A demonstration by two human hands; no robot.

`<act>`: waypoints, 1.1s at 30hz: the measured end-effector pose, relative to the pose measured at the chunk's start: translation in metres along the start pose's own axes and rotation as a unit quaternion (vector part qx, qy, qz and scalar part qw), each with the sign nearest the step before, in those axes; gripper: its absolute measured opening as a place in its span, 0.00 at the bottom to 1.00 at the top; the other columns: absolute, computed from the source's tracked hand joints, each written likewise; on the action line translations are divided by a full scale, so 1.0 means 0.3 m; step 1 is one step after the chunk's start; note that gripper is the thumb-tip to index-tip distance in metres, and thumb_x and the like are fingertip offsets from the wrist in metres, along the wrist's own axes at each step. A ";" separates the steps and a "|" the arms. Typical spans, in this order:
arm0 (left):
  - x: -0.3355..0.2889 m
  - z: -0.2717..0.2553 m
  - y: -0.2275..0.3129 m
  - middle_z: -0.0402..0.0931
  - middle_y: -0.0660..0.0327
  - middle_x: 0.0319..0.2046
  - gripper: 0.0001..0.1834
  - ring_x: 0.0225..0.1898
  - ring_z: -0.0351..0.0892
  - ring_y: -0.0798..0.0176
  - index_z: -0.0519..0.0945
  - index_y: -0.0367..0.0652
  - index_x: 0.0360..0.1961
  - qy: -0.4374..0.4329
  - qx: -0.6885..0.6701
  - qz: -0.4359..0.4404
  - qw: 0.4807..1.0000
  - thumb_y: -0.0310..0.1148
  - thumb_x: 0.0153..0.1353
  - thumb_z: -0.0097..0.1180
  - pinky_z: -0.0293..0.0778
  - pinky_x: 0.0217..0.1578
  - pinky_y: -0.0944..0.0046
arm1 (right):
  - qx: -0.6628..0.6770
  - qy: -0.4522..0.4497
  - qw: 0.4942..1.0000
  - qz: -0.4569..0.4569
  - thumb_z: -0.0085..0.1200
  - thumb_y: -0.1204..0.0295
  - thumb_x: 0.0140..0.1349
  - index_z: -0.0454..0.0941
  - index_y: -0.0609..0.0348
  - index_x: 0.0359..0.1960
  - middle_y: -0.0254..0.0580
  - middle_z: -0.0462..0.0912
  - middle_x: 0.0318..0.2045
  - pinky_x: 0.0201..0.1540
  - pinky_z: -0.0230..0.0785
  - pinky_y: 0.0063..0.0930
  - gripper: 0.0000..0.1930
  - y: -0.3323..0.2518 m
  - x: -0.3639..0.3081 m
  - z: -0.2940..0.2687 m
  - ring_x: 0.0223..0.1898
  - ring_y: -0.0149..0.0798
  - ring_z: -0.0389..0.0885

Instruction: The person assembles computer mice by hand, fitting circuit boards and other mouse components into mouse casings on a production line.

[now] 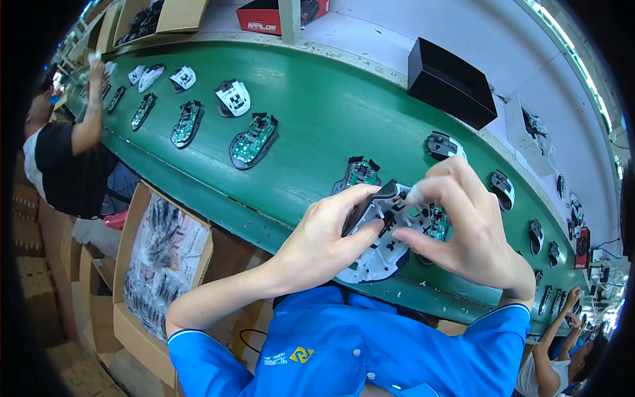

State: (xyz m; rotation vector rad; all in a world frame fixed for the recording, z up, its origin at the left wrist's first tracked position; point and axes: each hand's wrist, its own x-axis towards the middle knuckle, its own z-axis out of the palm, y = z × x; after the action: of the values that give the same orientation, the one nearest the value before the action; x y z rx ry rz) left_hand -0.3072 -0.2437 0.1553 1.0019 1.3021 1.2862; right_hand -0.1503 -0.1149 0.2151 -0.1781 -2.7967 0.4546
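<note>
My left hand is closed on an upturned mouse shell, white inside with a dark rim. The left thumb presses into the shell's inside near a small black part. At the shell's upper right edge is my right hand, its thumb and forefinger curled in. A whitish cover sits on that forefingertip. What lies between those fingers is too small to make out. Just behind the shell rests a mouse base with a green circuit board. Another green circuit board shows partly, beneath my right hand.
A green conveyor belt carries several mouse bases and white shells. Beyond it stand a black box and a red box. A carton of bagged parts is at my left. Co-workers sit left and right.
</note>
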 end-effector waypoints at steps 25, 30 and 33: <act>0.038 -0.070 0.062 0.71 0.59 0.32 0.11 0.28 0.73 0.72 0.74 0.32 0.36 0.168 0.010 0.066 0.983 0.23 0.50 0.56 0.71 0.26 0.71 | 0.265 0.015 0.949 0.169 0.63 0.74 0.45 0.42 0.70 0.66 0.54 0.71 0.47 0.28 0.73 0.25 0.50 -0.047 0.056 0.120 0.37 0.36 0.77; 0.040 -0.064 0.048 0.70 0.61 0.30 0.10 0.30 0.72 0.72 0.74 0.33 0.35 0.198 0.043 0.112 0.973 0.22 0.50 0.56 0.69 0.26 0.71 | 0.233 0.135 0.955 0.128 0.56 0.80 0.45 0.42 0.71 0.66 0.53 0.71 0.46 0.33 0.72 0.29 0.46 -0.060 0.065 0.212 0.39 0.41 0.76; 0.034 -0.067 0.061 0.70 0.59 0.30 0.10 0.29 0.71 0.68 0.74 0.34 0.35 0.213 0.096 0.128 0.964 0.22 0.50 0.56 0.68 0.25 0.69 | 0.204 0.177 0.954 0.131 0.57 0.81 0.45 0.45 0.69 0.65 0.53 0.71 0.45 0.38 0.72 0.30 0.44 -0.050 0.080 0.246 0.40 0.41 0.76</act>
State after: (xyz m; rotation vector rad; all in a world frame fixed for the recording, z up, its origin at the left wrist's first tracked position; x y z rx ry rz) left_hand -0.3301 -0.2353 0.1709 1.0927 1.6893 1.6623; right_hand -0.1973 -0.1465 0.1598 -0.4874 -2.2782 0.9485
